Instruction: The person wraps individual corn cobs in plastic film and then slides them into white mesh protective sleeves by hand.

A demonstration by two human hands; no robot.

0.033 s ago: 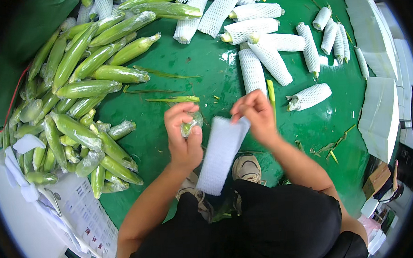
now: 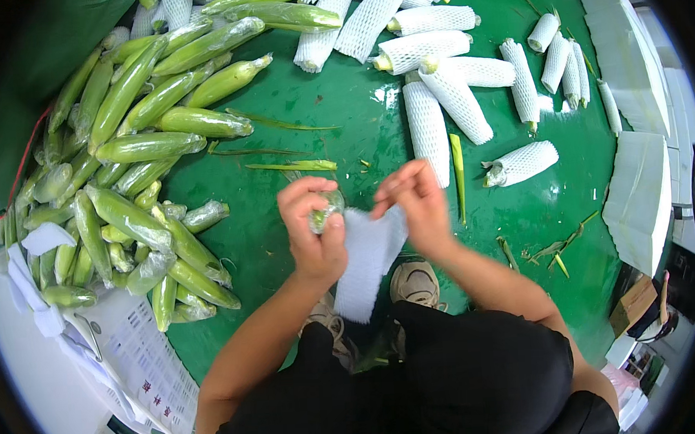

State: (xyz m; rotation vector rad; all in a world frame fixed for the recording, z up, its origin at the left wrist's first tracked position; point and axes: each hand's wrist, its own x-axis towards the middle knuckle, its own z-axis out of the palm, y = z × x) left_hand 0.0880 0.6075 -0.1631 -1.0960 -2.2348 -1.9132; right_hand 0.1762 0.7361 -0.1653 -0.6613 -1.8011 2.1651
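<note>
My left hand [image 2: 314, 230] is closed round an ear of corn in clear film [image 2: 327, 212], seen almost end-on, most of it hidden by the fingers. Right beside it a white foam net sleeve [image 2: 364, 255] hangs, flattened and tilted, over my shoes. My right hand [image 2: 418, 209] has its fingers bent at the sleeve's upper edge, thumb and fingertips pinched there and slightly blurred. The sleeve's top comes up against the left thumb and the corn; whether the corn's tip is inside it cannot be seen.
Film-wrapped green corn [image 2: 131, 220] lies heaped at the left of the green surface [image 2: 302, 101]. Several ears in white foam sleeves [image 2: 455, 97] lie at the far side and right. Loose husk strips [image 2: 459, 180] are scattered about. A white printed sheet [image 2: 147, 365] sits at the lower left.
My right hand has moved left and a little down, bringing the foam sleeve's top closer to the corn. The left hand has shifted only slightly, still holding the corn.
</note>
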